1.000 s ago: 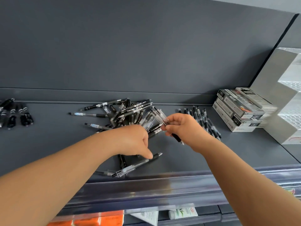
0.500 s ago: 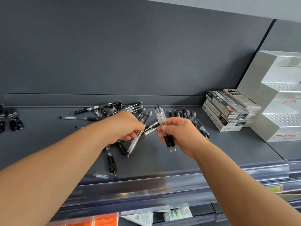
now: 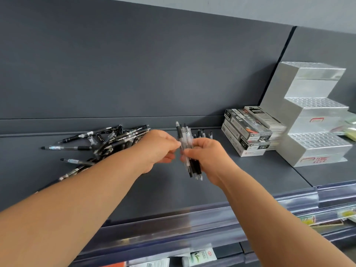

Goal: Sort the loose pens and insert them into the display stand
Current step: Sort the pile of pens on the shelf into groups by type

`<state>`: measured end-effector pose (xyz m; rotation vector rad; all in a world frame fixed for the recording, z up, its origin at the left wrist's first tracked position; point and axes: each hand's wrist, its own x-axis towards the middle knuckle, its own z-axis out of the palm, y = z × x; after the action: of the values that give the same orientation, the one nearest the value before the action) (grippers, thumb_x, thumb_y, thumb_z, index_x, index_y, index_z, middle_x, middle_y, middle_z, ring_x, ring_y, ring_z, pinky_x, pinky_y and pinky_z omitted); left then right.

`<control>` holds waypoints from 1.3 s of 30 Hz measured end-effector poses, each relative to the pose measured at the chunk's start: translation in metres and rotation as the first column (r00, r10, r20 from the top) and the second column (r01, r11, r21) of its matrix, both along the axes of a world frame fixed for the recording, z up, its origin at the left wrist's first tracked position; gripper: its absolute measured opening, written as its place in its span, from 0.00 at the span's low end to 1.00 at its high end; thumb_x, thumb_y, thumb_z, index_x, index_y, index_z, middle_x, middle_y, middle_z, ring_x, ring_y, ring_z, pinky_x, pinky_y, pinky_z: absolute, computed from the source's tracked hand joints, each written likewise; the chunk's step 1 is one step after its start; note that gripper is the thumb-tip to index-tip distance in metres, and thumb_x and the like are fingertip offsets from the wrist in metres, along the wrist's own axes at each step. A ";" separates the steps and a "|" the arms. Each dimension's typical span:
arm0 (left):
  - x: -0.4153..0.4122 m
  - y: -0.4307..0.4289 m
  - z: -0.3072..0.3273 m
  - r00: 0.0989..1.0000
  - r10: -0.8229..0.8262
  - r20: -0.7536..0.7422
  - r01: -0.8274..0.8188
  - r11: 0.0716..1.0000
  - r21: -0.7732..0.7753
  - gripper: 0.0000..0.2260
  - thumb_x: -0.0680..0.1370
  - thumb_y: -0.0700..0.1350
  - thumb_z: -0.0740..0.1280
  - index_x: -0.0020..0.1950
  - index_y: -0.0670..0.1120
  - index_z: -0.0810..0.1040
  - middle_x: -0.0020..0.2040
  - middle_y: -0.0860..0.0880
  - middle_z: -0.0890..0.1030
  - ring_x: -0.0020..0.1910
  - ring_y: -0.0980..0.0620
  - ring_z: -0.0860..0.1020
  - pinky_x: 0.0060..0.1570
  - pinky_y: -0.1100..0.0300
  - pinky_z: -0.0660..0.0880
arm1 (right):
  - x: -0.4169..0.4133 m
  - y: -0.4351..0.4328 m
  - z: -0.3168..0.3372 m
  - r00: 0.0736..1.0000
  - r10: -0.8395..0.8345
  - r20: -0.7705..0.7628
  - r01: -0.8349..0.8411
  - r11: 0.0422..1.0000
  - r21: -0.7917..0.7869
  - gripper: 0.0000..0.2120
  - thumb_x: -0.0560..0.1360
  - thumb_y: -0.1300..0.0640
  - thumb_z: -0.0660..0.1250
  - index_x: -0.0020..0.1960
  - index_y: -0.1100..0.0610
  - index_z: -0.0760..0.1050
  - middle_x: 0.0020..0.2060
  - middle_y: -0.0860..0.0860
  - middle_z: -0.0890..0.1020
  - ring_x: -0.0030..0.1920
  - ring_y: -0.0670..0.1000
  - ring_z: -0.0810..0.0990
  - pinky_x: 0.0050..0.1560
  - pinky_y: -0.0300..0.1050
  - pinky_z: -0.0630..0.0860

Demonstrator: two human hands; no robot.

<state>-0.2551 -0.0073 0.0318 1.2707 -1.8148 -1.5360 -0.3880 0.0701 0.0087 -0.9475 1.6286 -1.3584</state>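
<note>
- Head view: the bundle of pens (image 3: 187,149) stands nearly upright in the right hand (image 3: 210,157), clicker ends above the fist and dark grip ends below it.
- The pens look light, stiff and smooth, with clear plastic barrels, so they will likely slide against each other. The rubbery dark grips look like the surest place to hold.
- The right hand's fingers are curled round the middle of the bundle.
- The left hand (image 3: 158,149) pinches the bundle's left edge with thumb and forefinger. I cannot tell whether it holds one pen or several.
- The loose pile (image 3: 111,139) lies tangled on the shelf (image 3: 154,189), left of the left hand.
- A short row of pens (image 3: 202,134) lies just behind the right hand.
- The stacked boxes (image 3: 250,132) sit right of the right hand, and the stepped display stand (image 3: 316,116) is beyond them.
</note>
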 end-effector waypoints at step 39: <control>0.228 -0.108 -0.042 0.712 0.120 0.692 0.340 0.803 -0.489 0.14 0.81 0.45 0.59 0.65 0.53 0.75 0.63 0.55 0.74 0.64 0.50 0.69 0.62 0.55 0.66 | 0.134 -0.078 -0.013 0.406 0.250 -0.879 -0.355 0.930 0.100 0.14 0.77 0.56 0.66 0.62 0.54 0.78 0.59 0.50 0.79 0.62 0.51 0.72 0.59 0.33 0.61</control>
<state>-0.0268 -0.1149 -0.0097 1.5192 -2.5994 -0.3798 -0.2543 -0.0081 -0.0047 -2.1694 1.9378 -0.6505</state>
